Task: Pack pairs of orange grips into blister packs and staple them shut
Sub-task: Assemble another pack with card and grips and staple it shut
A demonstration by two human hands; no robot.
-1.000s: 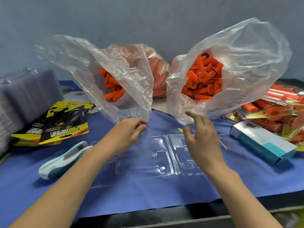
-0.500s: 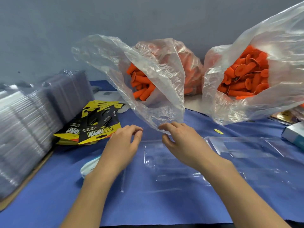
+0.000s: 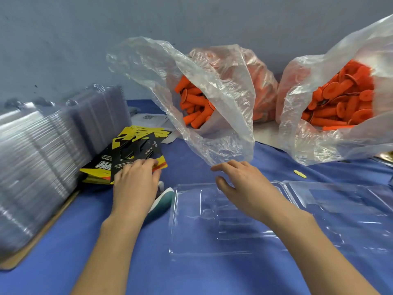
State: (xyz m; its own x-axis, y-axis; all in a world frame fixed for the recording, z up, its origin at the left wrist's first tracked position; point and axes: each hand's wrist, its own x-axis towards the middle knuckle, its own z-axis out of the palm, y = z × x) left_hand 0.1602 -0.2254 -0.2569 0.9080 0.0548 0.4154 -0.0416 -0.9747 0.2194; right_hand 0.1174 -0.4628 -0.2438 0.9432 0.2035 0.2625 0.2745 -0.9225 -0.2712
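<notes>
An open clear blister pack (image 3: pixel 217 220) lies flat on the blue cloth in front of me. My right hand (image 3: pixel 240 186) hovers over its left half, fingers spread, holding nothing. My left hand (image 3: pixel 136 182) rests with its fingertips on a pile of yellow-and-black printed cards (image 3: pixel 131 154); whether it grips one I cannot tell. A white-and-teal stapler (image 3: pixel 163 199) lies partly hidden under my left hand. Two clear plastic bags of orange grips stand at the back, one in the middle (image 3: pixel 195 103) and one at the right (image 3: pixel 340 103).
A tall stack of empty clear blister packs (image 3: pixel 42 150) fills the left side on a board. White papers (image 3: pixel 148 120) lie behind the cards. A small yellow scrap (image 3: pixel 299 173) sits on the cloth. A grey wall stands close behind the bags.
The view has swung left. My left hand has moved left onto the printed cards. My right hand has come away from the bag's edge and now hovers over the blister pack.
</notes>
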